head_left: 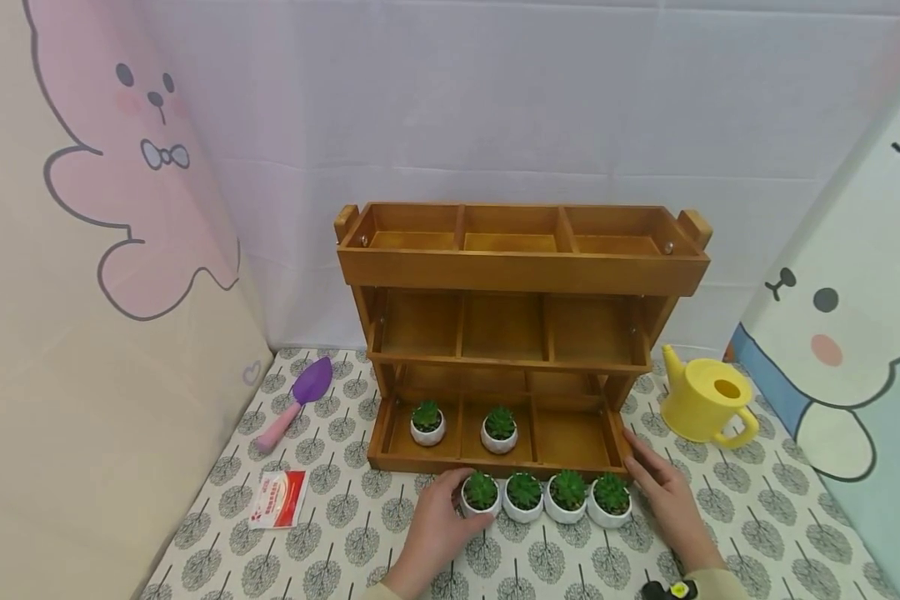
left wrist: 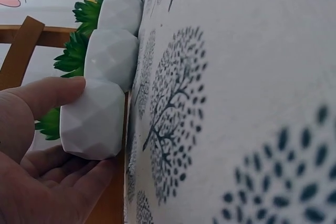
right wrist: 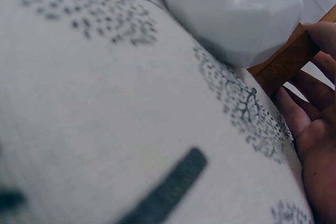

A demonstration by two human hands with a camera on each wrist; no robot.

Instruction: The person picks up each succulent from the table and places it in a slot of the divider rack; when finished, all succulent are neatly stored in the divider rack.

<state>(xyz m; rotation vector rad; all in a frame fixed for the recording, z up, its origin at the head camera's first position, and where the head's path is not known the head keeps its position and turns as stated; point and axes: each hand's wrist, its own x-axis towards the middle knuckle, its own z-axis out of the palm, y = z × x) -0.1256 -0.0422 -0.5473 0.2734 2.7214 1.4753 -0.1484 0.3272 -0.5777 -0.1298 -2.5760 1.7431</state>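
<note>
My left hand holds the leftmost white pot of a row of small potted succulents, with thumb on one side and fingers on the other. The other potted succulents stand beside it in the row, just in front of the wooden shelf. At the shelf's lower right corner, the thumb and fingers of my right hand touch the wood. Close by stands the rightmost pot, which the right hand does not hold. Two more potted succulents, one left and one middle, sit in the bottom tier's compartments.
A yellow watering can stands right of the shelf. To the left lie a purple trowel with a pink handle and a red-and-white packet. Cloth with a tree print covers the table. Curtains hang behind and at both sides.
</note>
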